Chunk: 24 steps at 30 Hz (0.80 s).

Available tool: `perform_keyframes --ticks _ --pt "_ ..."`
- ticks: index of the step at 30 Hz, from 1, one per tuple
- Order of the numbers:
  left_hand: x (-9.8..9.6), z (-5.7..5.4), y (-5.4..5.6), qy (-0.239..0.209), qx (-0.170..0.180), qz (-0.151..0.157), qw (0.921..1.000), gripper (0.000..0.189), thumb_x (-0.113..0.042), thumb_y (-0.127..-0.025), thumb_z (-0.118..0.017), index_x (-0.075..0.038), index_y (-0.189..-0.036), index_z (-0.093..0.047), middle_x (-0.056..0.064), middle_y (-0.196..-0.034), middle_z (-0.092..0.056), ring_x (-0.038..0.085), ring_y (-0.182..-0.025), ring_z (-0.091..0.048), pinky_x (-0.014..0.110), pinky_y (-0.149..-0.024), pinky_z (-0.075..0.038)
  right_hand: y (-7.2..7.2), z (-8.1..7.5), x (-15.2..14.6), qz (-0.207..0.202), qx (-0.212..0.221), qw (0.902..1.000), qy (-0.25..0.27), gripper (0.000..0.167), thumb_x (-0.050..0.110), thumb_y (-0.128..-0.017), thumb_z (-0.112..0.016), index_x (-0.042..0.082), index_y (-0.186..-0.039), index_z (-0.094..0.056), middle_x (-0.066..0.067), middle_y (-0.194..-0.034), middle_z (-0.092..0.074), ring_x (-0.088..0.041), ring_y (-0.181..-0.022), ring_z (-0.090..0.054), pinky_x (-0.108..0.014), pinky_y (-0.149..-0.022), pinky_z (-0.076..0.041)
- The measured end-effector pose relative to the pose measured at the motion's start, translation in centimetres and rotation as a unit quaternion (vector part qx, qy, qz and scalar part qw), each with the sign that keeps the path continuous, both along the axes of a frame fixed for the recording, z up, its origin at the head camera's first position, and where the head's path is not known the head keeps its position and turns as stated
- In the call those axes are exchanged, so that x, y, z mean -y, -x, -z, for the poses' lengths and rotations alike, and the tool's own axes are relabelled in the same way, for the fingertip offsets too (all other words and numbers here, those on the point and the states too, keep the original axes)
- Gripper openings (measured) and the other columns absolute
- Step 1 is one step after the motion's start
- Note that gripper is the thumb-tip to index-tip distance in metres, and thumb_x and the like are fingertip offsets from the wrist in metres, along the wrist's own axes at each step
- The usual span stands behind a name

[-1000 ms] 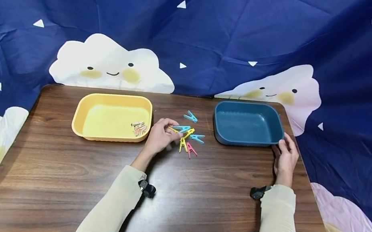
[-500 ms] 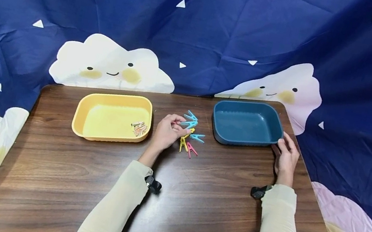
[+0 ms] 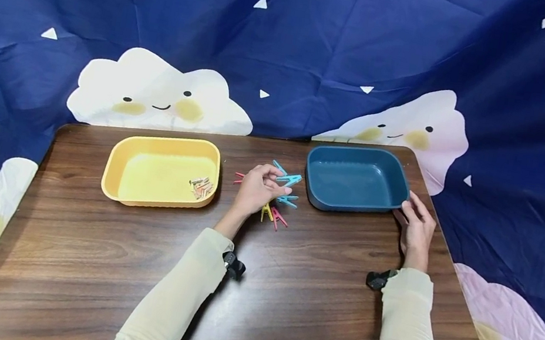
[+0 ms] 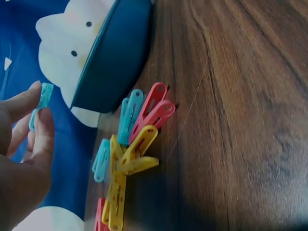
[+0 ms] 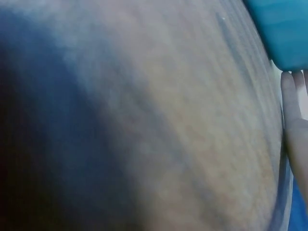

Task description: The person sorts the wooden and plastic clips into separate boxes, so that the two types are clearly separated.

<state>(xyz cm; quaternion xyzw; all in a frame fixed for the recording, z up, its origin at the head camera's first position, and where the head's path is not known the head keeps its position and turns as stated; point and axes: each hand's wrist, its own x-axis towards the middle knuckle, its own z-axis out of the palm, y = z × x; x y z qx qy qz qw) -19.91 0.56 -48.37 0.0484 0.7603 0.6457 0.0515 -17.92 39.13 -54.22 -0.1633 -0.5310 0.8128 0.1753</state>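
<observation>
In the head view my left hand [image 3: 256, 191] pinches a light blue clothespin [image 3: 290, 179] between thumb and fingers, raised over a loose group of clothespins. The left wrist view shows the pinched clothespin partly hidden by the fingertips. Below it on the table lie yellow clothespins [image 4: 126, 163], a pink clothespin [image 4: 153, 109] and two more light blue ones. Part of a red clothespin [image 3: 239, 178] shows left of the hand. My right hand [image 3: 416, 227] touches the near right corner of the dark blue bin [image 3: 320, 203] with fairly straight fingers.
A yellow bin [image 3: 114, 192] stands at left, with several small wooden-looking clips [image 3: 202, 188] in its right corner. Both bins rest on the brown table [image 3: 306, 294]. A dark blue cloth [image 3: 304, 38] with clouds hangs behind the table's far edge.
My left hand has moved to the right and slightly away with the light blue clothespin, uncovering a red clothespin at its left. The right hand stays at the dark blue bin's corner.
</observation>
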Motion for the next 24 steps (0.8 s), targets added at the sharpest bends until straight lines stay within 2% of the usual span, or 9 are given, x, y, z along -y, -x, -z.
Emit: perform_keyframes --ticks 4,9,15,24 --pt "-0.7 -0.3 0.2 0.01 0.01 0.003 0.9999 0.036 -0.005 -0.078 -0.088 0.0 -0.108 -0.068 0.011 -0.101 -0.057 0.016 -0.08 -0.069 0.021 -0.064 -0.053 0.0 0.1 -0.1 -0.009 -0.011 0.9996 -0.023 0.039 -0.004 -0.095 -0.066 -0.004 -0.134 -0.063 -0.008 -0.105 -0.063 -0.016 -0.099 -0.064 -0.031 -0.087 -0.057" --pt "-1.7 -0.1 0.2 0.018 0.016 0.008 0.9997 0.035 -0.006 -0.078 -0.088 -0.001 -0.106 -0.068 0.013 -0.102 -0.057 0.015 -0.08 -0.067 0.021 -0.065 -0.051 -0.2 0.2 -0.2 -0.018 -0.021 0.9995 -0.016 0.039 -0.005 -0.094 -0.067 -0.005 -0.133 -0.063 -0.009 -0.104 -0.066 -0.016 -0.098 -0.066 -0.031 -0.086 -0.058" --pt "-3.1 0.5 0.1 0.022 0.021 0.019 0.9994 0.034 -0.009 -0.079 -0.088 -0.003 -0.105 -0.068 0.025 -0.106 -0.066 0.012 -0.076 -0.066 0.021 -0.063 -0.05 -0.3 0.2 -0.3 -0.018 -0.002 0.9998 -0.001 0.038 -0.005 -0.093 -0.068 -0.002 -0.132 -0.065 -0.007 -0.101 -0.064 -0.015 -0.096 -0.064 -0.029 -0.085 -0.058" --pt "-4.6 0.3 0.3 0.023 0.02 0.022 0.9993 0.034 -0.008 -0.078 -0.089 -0.002 -0.103 -0.068 0.014 -0.095 -0.065 0.01 -0.073 -0.064 0.021 -0.061 -0.048 -0.3 -0.1 -0.2 -0.023 -0.009 0.9997 0.007 0.041 -0.006 -0.094 -0.067 -0.005 -0.135 -0.061 -0.008 -0.105 -0.065 -0.015 -0.099 -0.065 -0.029 -0.085 -0.058"
